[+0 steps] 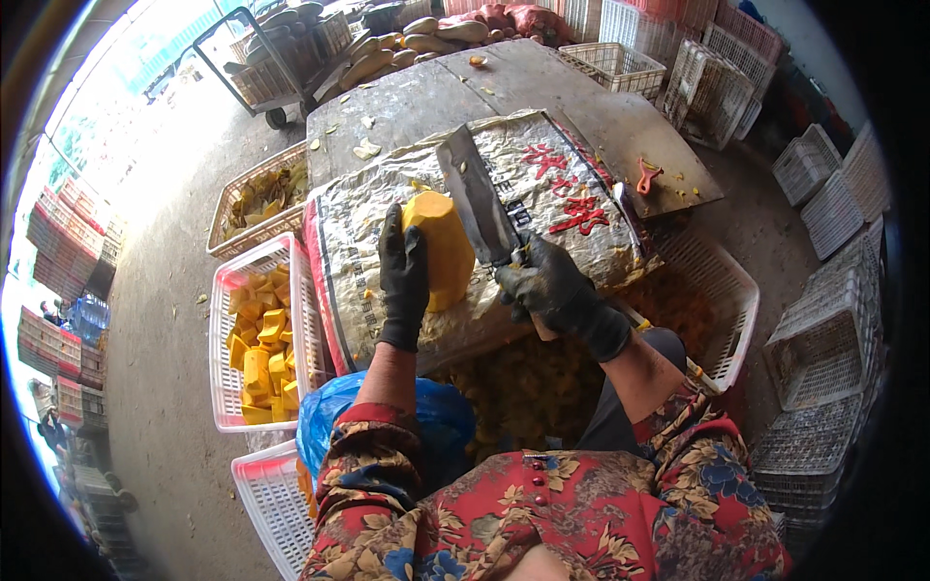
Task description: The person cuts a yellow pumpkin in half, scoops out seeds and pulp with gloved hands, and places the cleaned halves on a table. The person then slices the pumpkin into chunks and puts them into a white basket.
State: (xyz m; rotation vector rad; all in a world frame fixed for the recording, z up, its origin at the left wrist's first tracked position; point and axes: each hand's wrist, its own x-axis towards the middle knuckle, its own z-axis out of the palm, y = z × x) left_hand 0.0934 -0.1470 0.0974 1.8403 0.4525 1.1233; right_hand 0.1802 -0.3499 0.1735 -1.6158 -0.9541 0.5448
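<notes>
A large peeled piece of pumpkin [440, 254] stands on a wrinkled woven sack [363, 240] spread over the table. Against its left side lies my left hand [405, 272] in a dark glove, steadying it. In my right hand [548, 287], also gloved, is the handle of a broad cleaver [479, 200]. The blade points up and away, just right of the pumpkin, with its flat side showing; whether it touches the pumpkin I cannot tell. An orange peeler [647, 176] rests at the table's right part among small scraps.
At the left, a pink-and-white basket [309, 319] holds yellow pumpkin chunks, beside a crate of peelings [218, 232]. A basket [741, 312] with orange shreds stands at the right. A blue plastic bag [320, 414] is by my left forearm. Stacked crates [821, 348] line the right side.
</notes>
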